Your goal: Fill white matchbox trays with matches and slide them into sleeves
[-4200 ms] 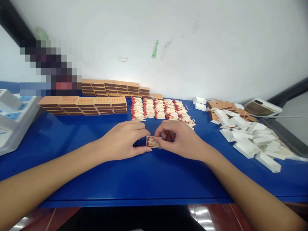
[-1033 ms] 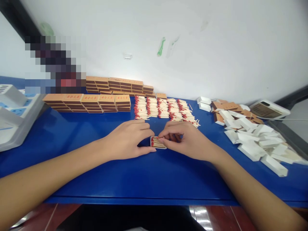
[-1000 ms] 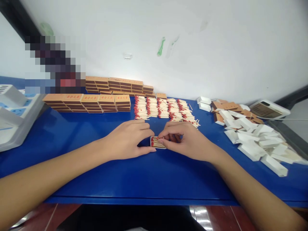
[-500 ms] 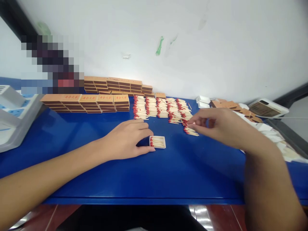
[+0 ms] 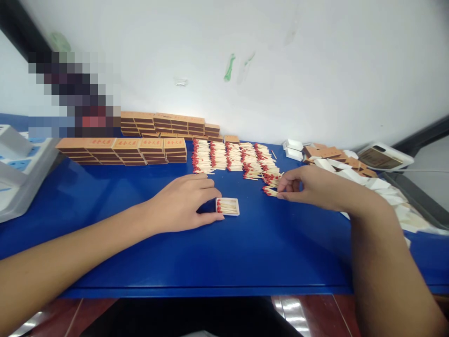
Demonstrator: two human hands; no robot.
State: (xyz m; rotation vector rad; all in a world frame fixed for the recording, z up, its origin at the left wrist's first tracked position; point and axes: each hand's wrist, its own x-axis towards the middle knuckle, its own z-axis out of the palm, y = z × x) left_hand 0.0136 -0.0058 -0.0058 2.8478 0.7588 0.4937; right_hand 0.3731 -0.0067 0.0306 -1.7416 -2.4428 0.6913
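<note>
My left hand [image 5: 191, 202] rests on the table, its thumb and fingers closed around the left end of a small white matchbox tray [image 5: 237, 206]. Inside that tray lie several red-headed matches [image 5: 227, 207], with their heads toward the hand. To the right, my right hand [image 5: 296, 185] pinches the stick ends of some matches [image 5: 270, 191] at the near end of the rightmost row. Several rows of matches [image 5: 219, 155] lie behind, red heads to the left. How many matches the right fingers hold is hidden.
Stacked matchboxes [image 5: 150, 150] stand at the left and along the wall. White empty trays [image 5: 293, 150] and loose orange box sleeves [image 5: 328, 152] lie at the right, beside a white device [image 5: 386, 157]. A grey-white plastic rack [image 5: 31, 182] stands far left on the blue table [image 5: 210, 262].
My right hand has moved down slightly onto the near end of the rightmost match row, its fingertips now at the stick ends. My left hand stays on the tray.
</note>
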